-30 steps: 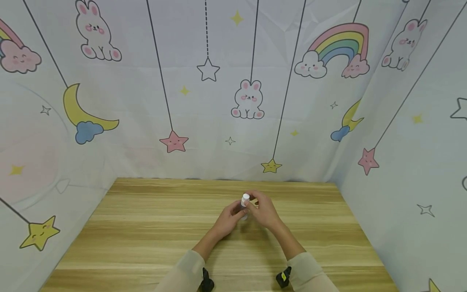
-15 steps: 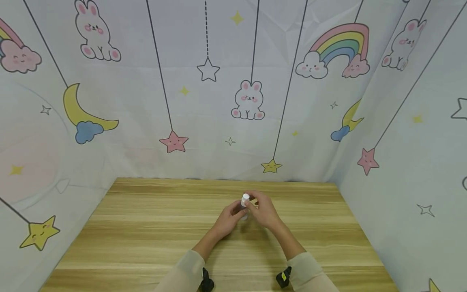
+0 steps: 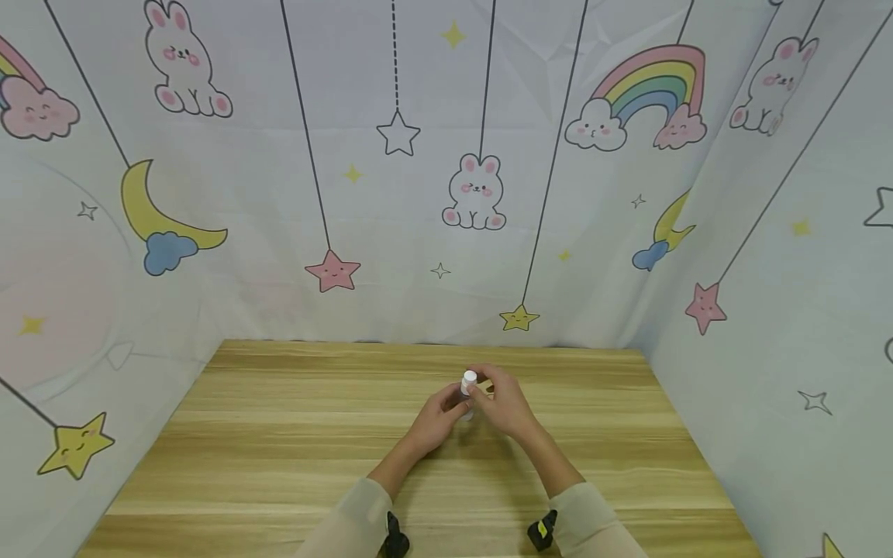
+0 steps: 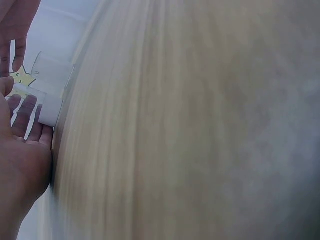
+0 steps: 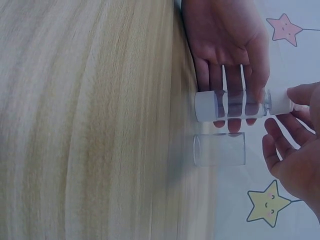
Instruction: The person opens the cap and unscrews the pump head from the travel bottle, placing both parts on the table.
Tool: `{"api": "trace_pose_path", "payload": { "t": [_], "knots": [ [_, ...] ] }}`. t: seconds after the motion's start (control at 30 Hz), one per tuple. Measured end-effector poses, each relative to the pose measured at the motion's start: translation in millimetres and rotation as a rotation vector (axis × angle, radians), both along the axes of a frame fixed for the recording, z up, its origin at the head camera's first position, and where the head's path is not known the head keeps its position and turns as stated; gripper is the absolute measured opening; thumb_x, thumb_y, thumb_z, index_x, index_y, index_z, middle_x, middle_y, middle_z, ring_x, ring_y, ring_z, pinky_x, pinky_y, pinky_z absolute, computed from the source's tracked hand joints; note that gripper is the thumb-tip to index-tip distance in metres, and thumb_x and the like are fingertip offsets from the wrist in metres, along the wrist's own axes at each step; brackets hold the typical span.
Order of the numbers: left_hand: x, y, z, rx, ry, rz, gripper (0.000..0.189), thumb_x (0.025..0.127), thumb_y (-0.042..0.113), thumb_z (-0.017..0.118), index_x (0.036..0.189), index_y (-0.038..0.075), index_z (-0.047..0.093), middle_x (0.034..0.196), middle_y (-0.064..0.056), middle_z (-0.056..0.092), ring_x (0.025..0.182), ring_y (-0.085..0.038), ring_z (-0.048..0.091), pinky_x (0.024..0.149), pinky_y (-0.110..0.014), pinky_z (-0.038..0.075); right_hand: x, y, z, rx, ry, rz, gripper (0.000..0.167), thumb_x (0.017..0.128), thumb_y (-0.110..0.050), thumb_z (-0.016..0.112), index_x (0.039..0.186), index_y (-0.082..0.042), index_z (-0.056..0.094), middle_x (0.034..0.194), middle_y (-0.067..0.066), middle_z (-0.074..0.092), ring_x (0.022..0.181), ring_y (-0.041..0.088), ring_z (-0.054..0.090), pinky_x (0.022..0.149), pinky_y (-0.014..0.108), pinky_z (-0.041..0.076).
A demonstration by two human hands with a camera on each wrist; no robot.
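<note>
A small clear bottle with a white base (image 5: 204, 106) and white neck piece (image 5: 278, 101) stands upright on the table. My left hand (image 3: 434, 424) grips its clear body, the fingers wrapping behind it in the right wrist view. With thumb and fingers, my right hand (image 3: 508, 404) pinches the white top (image 3: 470, 377). Beside the bottle a clear, hollow cylinder (image 5: 221, 149), like a cap, stands on the table; the right hand hides it in the head view. The left wrist view shows the white base (image 4: 50, 111) near the left fingers.
The wood-grain table (image 3: 293, 449) extends around both hands. White fabric walls (image 3: 265, 194) printed with stars, rabbits and moons enclose its back and sides. Black wrist straps (image 3: 396, 536) sit at both beige sleeves (image 3: 349, 527).
</note>
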State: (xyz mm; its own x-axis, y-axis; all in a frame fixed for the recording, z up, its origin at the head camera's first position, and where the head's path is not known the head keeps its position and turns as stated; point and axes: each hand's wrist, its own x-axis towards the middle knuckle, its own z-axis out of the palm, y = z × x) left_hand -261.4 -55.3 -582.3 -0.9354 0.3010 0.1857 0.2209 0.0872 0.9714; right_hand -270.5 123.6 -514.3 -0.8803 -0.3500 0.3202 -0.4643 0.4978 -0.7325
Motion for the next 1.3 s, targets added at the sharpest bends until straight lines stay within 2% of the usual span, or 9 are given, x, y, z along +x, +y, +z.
{"api": "trace_pose_path", "payload": {
  "t": [0.23, 0.37, 0.67, 0.97, 1.3],
  "knots": [
    [-0.2, -0.4, -0.6, 0.002, 0.007, 0.0, 0.044, 0.111, 0.024, 0.059, 0.153, 0.012, 0.056, 0.151, -0.012, 0.059, 0.142, -0.031, 0.054, 0.118, -0.052, 0.042, -0.8, -1, 0.8, -0.045, -0.02, 0.005, 0.035, 0.101, -0.018, 0.075, 0.133, -0.005, 0.067, 0.118, 0.006, 0.071, 0.112, 0.026, 0.064, 0.095, 0.058, 0.053],
    [-0.9, -1.1, -1.1, 0.005, 0.012, -0.011, 0.043, 0.111, 0.023, 0.059, 0.152, 0.011, 0.056, 0.153, -0.012, 0.058, 0.144, -0.031, 0.051, 0.119, -0.052, 0.04, -2.2, -4, -0.5, -0.063, -0.036, -0.022, 0.035, 0.099, -0.02, 0.078, 0.13, -0.006, 0.067, 0.117, 0.006, 0.071, 0.113, 0.029, 0.063, 0.097, 0.06, 0.052],
    [-1.6, -1.7, -0.2, 0.005, 0.014, -0.03, 0.043, 0.112, 0.022, 0.057, 0.15, 0.004, 0.056, 0.156, -0.014, 0.055, 0.147, -0.032, 0.048, 0.122, -0.052, 0.038, -0.8, -10, 1.5, -0.046, -0.02, -0.136, 0.035, 0.093, -0.022, 0.084, 0.12, -0.008, 0.068, 0.114, 0.004, 0.068, 0.11, 0.024, 0.06, 0.091, 0.045, 0.052],
    [-1.6, -1.1, 0.6, 0.008, 0.016, -0.02, 0.038, 0.111, 0.02, 0.058, 0.145, 0.002, 0.059, 0.15, -0.014, 0.06, 0.144, -0.03, 0.052, 0.12, -0.051, 0.04, -0.9, -11, 0.2, -0.046, 0.006, -0.131, 0.03, 0.092, -0.019, 0.086, 0.114, -0.012, 0.067, 0.11, 0.002, 0.068, 0.106, 0.023, 0.061, 0.088, 0.043, 0.052],
    [-0.1, -2.0, 1.8, -0.002, -0.006, -0.015, 0.044, 0.111, 0.022, 0.057, 0.152, 0.003, 0.054, 0.151, -0.013, 0.06, 0.142, -0.031, 0.054, 0.119, -0.051, 0.042, -1.9, -9, -0.4, -0.028, 0.022, -0.114, 0.024, 0.094, -0.015, 0.084, 0.111, -0.012, 0.068, 0.108, 0.001, 0.069, 0.104, 0.022, 0.063, 0.087, 0.043, 0.053]
  ]
}}
